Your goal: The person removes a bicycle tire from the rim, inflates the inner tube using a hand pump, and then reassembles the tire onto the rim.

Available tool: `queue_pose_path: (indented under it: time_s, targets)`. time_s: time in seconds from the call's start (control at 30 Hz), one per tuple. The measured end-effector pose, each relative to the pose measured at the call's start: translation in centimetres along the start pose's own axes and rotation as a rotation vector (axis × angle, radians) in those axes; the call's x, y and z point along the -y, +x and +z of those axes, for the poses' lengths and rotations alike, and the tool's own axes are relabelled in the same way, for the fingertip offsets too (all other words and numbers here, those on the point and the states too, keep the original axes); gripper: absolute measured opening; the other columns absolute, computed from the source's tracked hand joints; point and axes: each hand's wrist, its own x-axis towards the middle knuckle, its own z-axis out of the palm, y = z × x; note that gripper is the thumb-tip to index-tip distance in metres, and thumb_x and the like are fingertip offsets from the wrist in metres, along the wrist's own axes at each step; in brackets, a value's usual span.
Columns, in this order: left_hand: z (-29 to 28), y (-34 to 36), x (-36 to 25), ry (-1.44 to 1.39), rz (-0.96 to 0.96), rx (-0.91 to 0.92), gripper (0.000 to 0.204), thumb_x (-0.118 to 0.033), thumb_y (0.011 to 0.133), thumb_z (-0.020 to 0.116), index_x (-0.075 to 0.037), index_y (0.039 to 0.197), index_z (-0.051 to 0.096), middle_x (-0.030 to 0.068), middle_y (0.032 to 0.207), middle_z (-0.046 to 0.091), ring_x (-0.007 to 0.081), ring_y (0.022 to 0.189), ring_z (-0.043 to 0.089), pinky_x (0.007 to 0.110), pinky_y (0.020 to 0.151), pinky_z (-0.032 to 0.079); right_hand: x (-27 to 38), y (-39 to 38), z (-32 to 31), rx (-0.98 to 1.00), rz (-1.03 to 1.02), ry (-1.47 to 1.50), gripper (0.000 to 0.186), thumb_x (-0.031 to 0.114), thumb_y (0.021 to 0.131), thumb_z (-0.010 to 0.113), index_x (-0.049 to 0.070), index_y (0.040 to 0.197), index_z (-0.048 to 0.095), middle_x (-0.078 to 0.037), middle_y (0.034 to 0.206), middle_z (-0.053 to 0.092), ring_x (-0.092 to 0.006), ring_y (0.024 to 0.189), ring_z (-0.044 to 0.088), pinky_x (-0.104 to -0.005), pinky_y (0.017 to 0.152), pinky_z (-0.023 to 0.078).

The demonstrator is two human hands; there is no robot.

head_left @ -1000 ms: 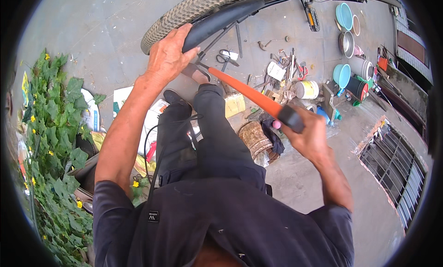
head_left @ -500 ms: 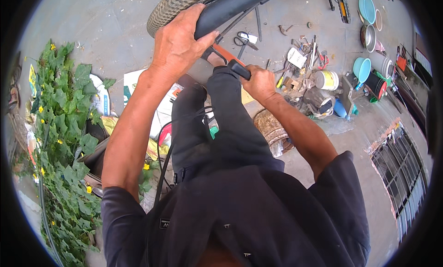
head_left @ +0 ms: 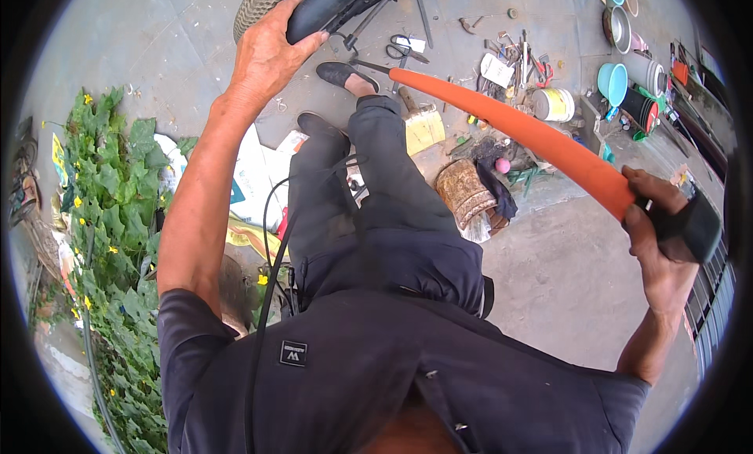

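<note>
My left hand grips the end of a black mudguard, thumb along its near edge, beside a knobbly bicycle tyre at the top. Far to the right my right hand is raised close to the camera. Its fingers are wrapped round the black block-like end of a long orange tool. The orange shaft slants down toward my feet and narrows to a thin dark tip near the mudguard's stay. I cannot make out the tool's exact kind.
Scissors, scattered hand tools and a white bucket lie beyond the orange shaft. A rusty drum-shaped block stands right of my legs. Leafy plants fill the left side. A black cable hangs before me.
My right hand has swung up and right with the orange tool, from beside the mudguard to near the right rim. My left hand keeps its hold; wheel and hand appear slightly farther left.
</note>
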Motion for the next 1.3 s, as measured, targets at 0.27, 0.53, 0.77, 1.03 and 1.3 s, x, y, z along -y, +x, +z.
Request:
queue_pose_path:
  time_s: [0.27, 0.53, 0.77, 1.03, 1.3]
  targets:
    - [0.4, -0.3, -0.3, -0.139, -0.072, 0.022, 0.06, -0.034, 0.079, 0.079, -0.006, 0.128, 0.058, 0.018, 0.102, 0.069, 0.0257, 0.088, 0.069, 0.036, 0.081, 0.054, -12.0, 9.9, 23.6, 0.013, -0.13, -0.148, 0.018, 0.02, 0.075, 0.071, 0.007, 0.087, 0.069, -0.017, 0.073, 0.067, -0.0365, 0.069, 0.067, -0.0438, 0.063, 0.053]
    - [0.6, -0.4, 0.2, -0.041, -0.01, 0.018, 0.062, -0.034, 0.078, 0.079, -0.004, 0.128, 0.058, 0.0188, 0.105, 0.068, 0.0253, 0.09, 0.068, 0.035, 0.084, 0.053, -11.1, 15.6, 34.7, 0.136, -0.088, -0.211, 0.025, 0.026, 0.076, 0.07, 0.007, 0.092, 0.069, -0.018, 0.086, 0.07, -0.0365, 0.079, 0.068, -0.0449, 0.074, 0.054]
    - [1.1, -0.1, 2.1, -0.02, 0.04, 0.038, 0.064, -0.032, 0.079, 0.078, -0.001, 0.13, 0.055, 0.0196, 0.104, 0.068, 0.0253, 0.089, 0.068, 0.035, 0.082, 0.054, -4.8, 6.5, 13.3, 0.193, -0.021, -0.137, 0.029, 0.012, 0.074, 0.07, 0.003, 0.102, 0.07, -0.02, 0.085, 0.069, -0.03, 0.076, 0.07, -0.0365, 0.072, 0.055]
    - [0.2, 0.0, 0.5, -0.053, 0.02, 0.029, 0.059, -0.03, 0.079, 0.079, 0.0, 0.126, 0.058, 0.0177, 0.103, 0.069, 0.0227, 0.089, 0.068, 0.034, 0.083, 0.053, -3.4, 1.5, 4.7, 0.047, -0.07, -0.097, 0.024, 0.005, 0.077, 0.07, -0.002, 0.1, 0.067, -0.018, 0.096, 0.07, -0.0267, 0.091, 0.07, -0.0345, 0.082, 0.053]
    - [0.7, -0.3, 1.5, -0.091, 0.037, -0.011, 0.057, -0.023, 0.076, 0.081, -0.001, 0.124, 0.059, 0.017, 0.105, 0.068, 0.023, 0.093, 0.067, 0.034, 0.086, 0.053, -12.1, 13.9, 33.9, 0.007, -0.143, -0.143, 0.022, 0.023, 0.076, 0.071, 0.007, 0.09, 0.07, -0.017, 0.078, 0.068, -0.0354, 0.069, 0.067, -0.0435, 0.066, 0.055]
